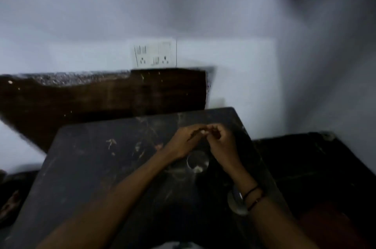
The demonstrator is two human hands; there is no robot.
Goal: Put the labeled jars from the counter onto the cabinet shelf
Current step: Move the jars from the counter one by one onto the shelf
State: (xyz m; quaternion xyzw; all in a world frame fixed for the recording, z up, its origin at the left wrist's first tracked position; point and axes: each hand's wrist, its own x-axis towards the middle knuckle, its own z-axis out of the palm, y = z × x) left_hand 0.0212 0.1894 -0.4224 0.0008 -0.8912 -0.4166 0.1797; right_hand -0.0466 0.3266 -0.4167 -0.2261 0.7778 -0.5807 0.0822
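Much bare room is seen on the dark counter (85,157) to the left. The way behind is blocked by the white wall (234,78).

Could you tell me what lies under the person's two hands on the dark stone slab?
Under the left hand and right hand lies the dark scuffed stone slab, with a pale round ring mark below them. Whatever the touching fingertips hold is blurred.

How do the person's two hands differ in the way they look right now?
The right hand has its fingers curled in, while the left hand has its fingers stretched out more towards the right one. The right wrist wears a pale bangle and dark thread bands; the left wrist is bare. Both hang above the dark slab, fingertips meeting. Whether they pinch something small is too blurred to tell.
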